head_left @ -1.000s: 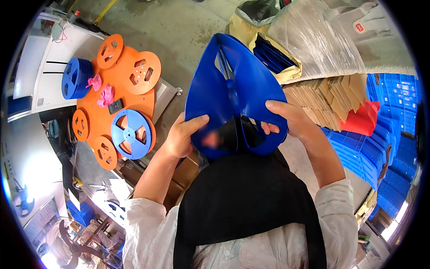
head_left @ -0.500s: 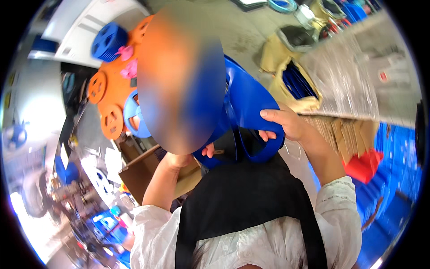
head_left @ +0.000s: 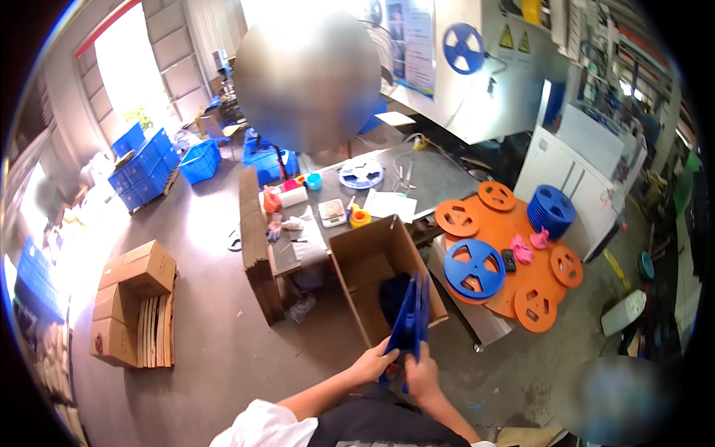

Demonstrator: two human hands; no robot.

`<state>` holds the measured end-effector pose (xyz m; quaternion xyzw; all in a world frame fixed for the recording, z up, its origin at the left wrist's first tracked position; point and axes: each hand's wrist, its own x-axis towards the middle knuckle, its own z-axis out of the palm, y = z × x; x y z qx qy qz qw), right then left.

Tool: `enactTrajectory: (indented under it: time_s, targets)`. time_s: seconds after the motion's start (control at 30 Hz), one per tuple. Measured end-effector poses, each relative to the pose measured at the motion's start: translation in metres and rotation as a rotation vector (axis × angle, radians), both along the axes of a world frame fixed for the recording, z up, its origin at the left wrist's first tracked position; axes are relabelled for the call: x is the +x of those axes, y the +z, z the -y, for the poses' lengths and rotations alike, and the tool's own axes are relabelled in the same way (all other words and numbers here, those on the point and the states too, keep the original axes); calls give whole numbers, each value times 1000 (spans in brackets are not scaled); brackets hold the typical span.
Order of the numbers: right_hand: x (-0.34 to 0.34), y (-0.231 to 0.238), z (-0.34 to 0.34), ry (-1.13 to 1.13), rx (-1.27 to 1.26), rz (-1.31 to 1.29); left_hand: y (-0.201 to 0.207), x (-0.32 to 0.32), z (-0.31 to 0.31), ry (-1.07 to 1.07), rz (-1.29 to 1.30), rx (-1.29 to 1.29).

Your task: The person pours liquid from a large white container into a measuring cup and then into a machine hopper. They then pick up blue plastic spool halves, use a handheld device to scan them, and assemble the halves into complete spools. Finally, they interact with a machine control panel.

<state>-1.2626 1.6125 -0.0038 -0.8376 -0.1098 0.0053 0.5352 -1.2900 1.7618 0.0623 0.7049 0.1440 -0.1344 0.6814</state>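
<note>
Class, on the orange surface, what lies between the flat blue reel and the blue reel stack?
A black device and two crumpled pink pieces, seen in the head view.

Discs (head_left: 404,331): in my hands (head_left: 374,363)
Box (head_left: 361,257): before me
Worktop (head_left: 439,177): behind the box, papers (head_left: 389,206) on it
Reels (head_left: 484,279): right of the box
Cartons (head_left: 153,267): to my left

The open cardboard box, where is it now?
In the head view, the open cardboard box is slightly right of centre, between the grey worktable and the orange tabletop; the held blue plates overlap its near side.
</note>
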Motion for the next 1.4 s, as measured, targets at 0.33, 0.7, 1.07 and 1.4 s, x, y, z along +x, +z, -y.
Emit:
enactTrajectory:
  time_s: [0.33, 0.7, 1.07, 1.4]
  targets:
    - [-60, -4, -156, 693, 36, -421, -16, -110, -145, 424, 184, 502]
    - [-97, 22, -412, 701, -6, -303, -30, -176, -361, 624, 206, 640]
    - [-141, 13, -610, 1129, -26, -256, -32, -237, -488, 1046, -1, 770]
    - [-107, -17, -792, 1367, -137, -387, -56, -232, -650, 1189, -195, 823]
